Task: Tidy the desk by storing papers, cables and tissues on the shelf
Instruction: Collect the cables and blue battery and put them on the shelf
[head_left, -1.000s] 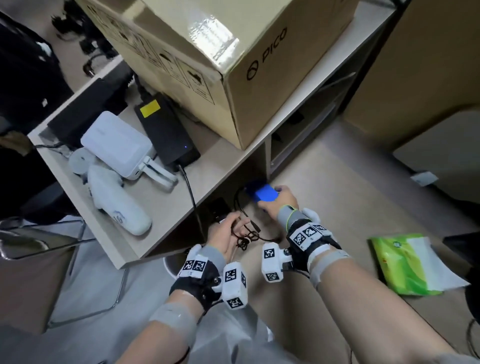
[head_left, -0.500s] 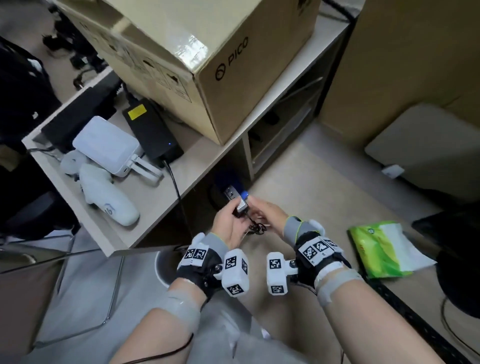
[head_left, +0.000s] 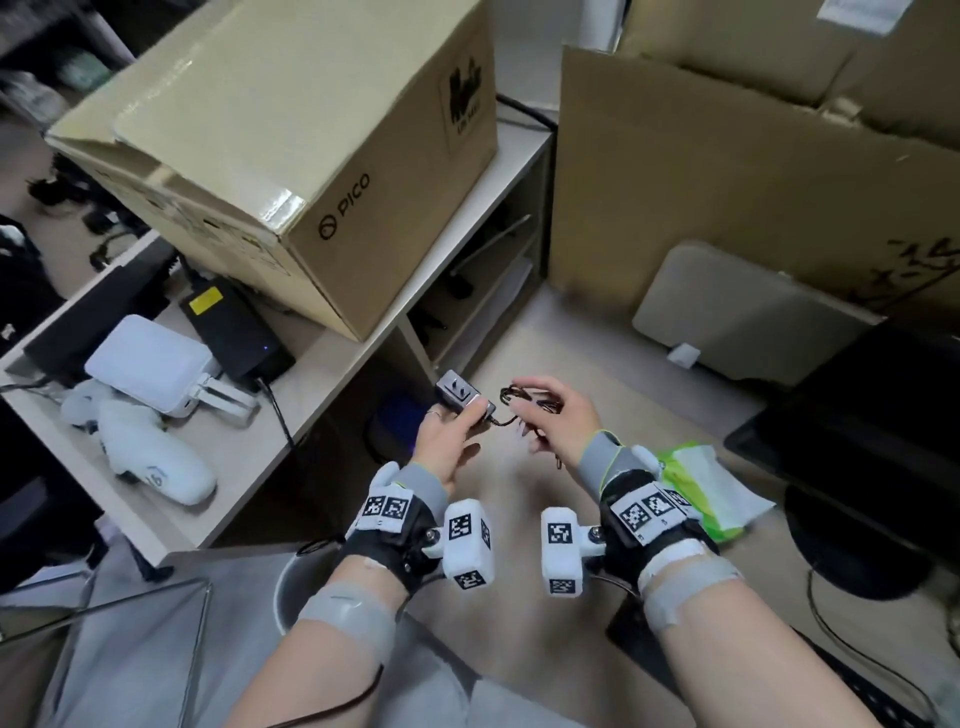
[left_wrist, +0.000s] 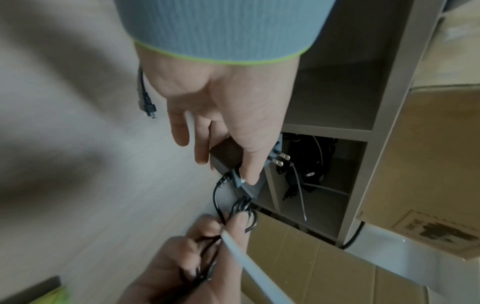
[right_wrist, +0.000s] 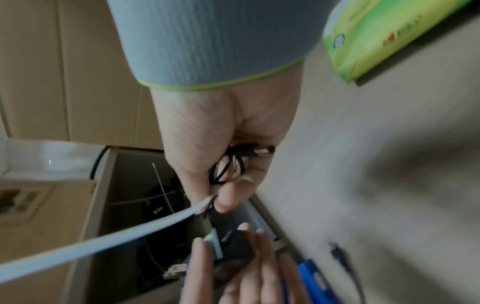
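The left hand grips the charger above the desk — the right hand pinches its bundled cable. A loose grip could let coils spill and snag at the shelf — the plug end already dangles free.

An office or storeroom corner: a pale wood-look surface beside a low shelf unit bearing a taped PICO carton, a black power brick and white controllers, with cardboard boxes stacked behind.
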